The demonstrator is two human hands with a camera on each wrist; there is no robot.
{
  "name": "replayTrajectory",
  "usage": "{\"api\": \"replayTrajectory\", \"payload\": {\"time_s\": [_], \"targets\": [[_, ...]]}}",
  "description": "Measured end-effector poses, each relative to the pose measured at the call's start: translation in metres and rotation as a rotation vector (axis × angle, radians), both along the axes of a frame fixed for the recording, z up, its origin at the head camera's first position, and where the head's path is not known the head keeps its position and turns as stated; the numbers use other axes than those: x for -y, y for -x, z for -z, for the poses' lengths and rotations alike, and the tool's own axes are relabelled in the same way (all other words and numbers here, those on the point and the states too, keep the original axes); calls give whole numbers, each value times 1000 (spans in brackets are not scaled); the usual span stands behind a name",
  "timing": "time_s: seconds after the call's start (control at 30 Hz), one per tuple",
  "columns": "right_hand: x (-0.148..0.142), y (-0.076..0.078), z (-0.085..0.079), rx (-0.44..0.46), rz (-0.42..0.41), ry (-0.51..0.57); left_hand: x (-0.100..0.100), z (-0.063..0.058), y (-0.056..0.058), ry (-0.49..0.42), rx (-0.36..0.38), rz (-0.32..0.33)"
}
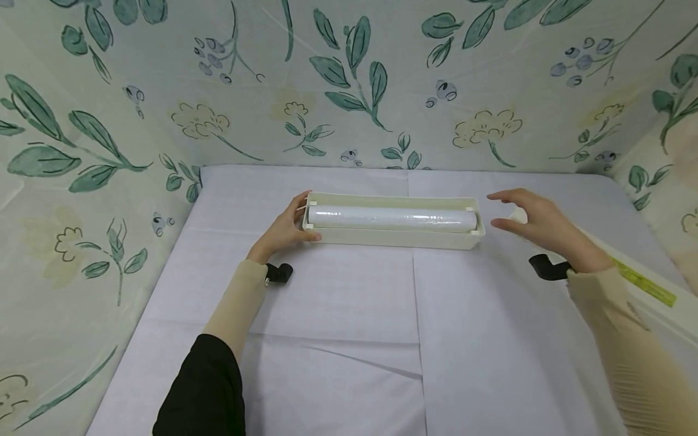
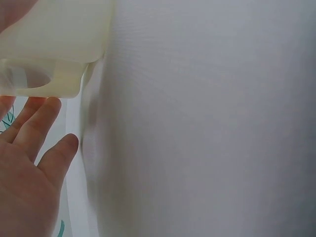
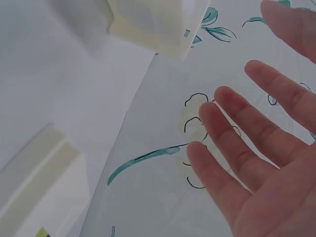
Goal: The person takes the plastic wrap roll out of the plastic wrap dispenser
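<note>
A long cream plastic dispenser box (image 1: 382, 238) lies crosswise on the white cloth, its top uncovered. Inside it rests a shiny roll of cling film (image 1: 392, 218). At the box's left end my left hand (image 1: 283, 233) holds on, thumb on the front wall and fingers round the far side. The left wrist view shows fingertips against the end of the box (image 2: 54, 37), which has a rounded opening. My right hand (image 1: 542, 225) hovers just off the right end, fingers spread and touching nothing; in the right wrist view a gap separates its fingers (image 3: 242, 136) from the box.
Under and beside the right forearm lies a long cream piece (image 1: 681, 315) with a yellow-green label (image 1: 646, 283). The white cloth (image 1: 338, 387) is creased. Leaf-patterned sheeting (image 1: 403, 91) rises behind and at both sides of the table.
</note>
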State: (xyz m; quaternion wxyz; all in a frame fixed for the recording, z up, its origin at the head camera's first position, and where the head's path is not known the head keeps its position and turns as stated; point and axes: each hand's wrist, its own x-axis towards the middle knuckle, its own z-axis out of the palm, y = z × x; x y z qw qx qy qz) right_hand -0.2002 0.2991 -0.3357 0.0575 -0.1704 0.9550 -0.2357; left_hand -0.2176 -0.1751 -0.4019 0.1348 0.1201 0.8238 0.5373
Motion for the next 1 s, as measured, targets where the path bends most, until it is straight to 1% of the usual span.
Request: {"api": "replayTrajectory", "payload": {"time_s": [0.33, 0.63, 0.87, 1.0], "targets": [[19, 7, 4, -20, -62, 52, 0, 0, -1, 3, 3, -2], [34, 12, 8, -3, -80, 71, 0, -1, 0, 14, 5, -5], [45, 16, 13, -35, -112, 94, 0, -1, 0, 27, 0, -5], [54, 18, 15, -31, -125, 104, 0, 0, 0, 26, 3, -7]]}}
